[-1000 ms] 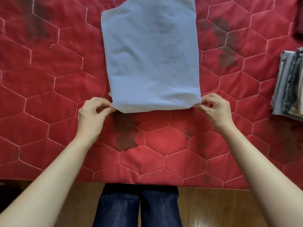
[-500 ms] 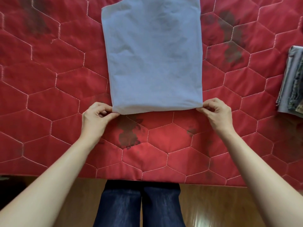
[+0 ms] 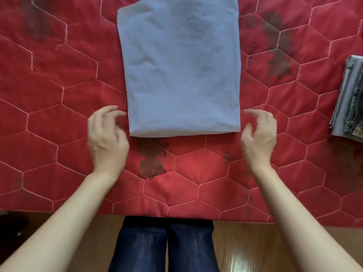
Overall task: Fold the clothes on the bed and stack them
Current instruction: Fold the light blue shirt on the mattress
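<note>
Clothes: a folded blue garment (image 3: pixel 181 71) lies mid-bed (image 3: pixel 59 95); stack (image 3: pixel 349 103) at right edge. Left hand (image 3: pixel 107 140) and right hand (image 3: pixel 259 138) empty, fingers loosely curled.

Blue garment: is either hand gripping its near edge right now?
No: the left hand and right hand hover beside the blue garment, holding nothing.

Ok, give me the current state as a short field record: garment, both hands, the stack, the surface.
garment: light blue garment, folded into a long panel, lying flat on the quilt, near edge toward the person
left hand: beside the garment's near left corner, fingers loosely curled, holding nothing
right hand: beside the near right corner, fingers loosely curled, holding nothing
stack: folded clothes at the right edge, partly out of view
surface: red quilt with hexagon stitching and dark patches
</note>
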### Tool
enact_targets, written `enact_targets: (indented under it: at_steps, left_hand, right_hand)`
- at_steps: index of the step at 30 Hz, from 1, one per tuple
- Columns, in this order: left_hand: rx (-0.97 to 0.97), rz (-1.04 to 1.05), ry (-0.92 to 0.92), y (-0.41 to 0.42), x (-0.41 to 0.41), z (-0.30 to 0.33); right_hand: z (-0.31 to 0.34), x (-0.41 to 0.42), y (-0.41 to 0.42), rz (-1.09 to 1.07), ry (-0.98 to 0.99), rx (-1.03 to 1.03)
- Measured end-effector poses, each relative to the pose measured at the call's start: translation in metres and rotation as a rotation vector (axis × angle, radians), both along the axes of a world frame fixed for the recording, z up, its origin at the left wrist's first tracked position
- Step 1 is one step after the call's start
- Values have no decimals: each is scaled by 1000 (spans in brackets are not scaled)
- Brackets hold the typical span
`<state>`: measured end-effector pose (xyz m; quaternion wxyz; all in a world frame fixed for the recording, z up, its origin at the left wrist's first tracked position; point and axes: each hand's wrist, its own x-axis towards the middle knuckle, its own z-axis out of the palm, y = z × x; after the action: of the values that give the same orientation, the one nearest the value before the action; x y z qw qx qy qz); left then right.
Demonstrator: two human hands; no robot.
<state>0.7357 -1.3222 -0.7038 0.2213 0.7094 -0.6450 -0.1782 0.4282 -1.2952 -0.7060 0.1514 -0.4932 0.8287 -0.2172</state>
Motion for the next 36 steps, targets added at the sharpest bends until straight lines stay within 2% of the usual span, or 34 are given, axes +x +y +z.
enact_targets:
  at_steps: [2, 5, 8, 10, 12, 15, 19, 22, 25, 27, 29, 32, 34, 36]
  left_hand:
    - [-70, -172, -35, -10, -34, 1]
    - [27, -331, -140, -31, -88, -14]
    - [232, -343, -315, -39, -90, -45]
    - [270, -385, -380, -27, -58, -65]
    - [252, -440, -399, -9, -21, -75]
    - [259, -421, -397, 12, 17, -70]
    - [43, -335, -314, 0, 1, -50]
    - [-60, -410, -295, -30, -59, -45]
    - [141, -414, -392, -52, -91, -56]
    - [255, -404, -434, -55, -77, -66]
    - [261, -400, -416, -50, -52, -69]
    - [332, -229, -392, -46, -26, -63]
    - [247, -219, -388, -55, -34, -55]
    - [90, -333, -361, -76, -66, -50]
  right_hand:
    - [-1, 37, -17, 113, 9, -68]
    - [-21, 98, -49, 356, -17, -58]
    - [-55, 105, -59, 507, 196, 191]
    - [-71, 69, -42, 487, 298, 265]
    - [-74, 29, -17, 376, 352, 279]
    - [-66, -2, 9, 221, 350, 319]
    - [-51, 13, -5, 217, 312, 116]
    - [-51, 67, -40, 385, 244, -35]
    - [-62, 95, -62, 545, 269, 53]
    - [-71, 72, -61, 538, 330, 180]
    - [-74, 34, -51, 431, 394, 259]
    - [-65, -2, -43, 178, 452, 376]
    - [-57, 4, -55, 123, 448, 276]
    - [-54, 30, -85, 253, 378, 90]
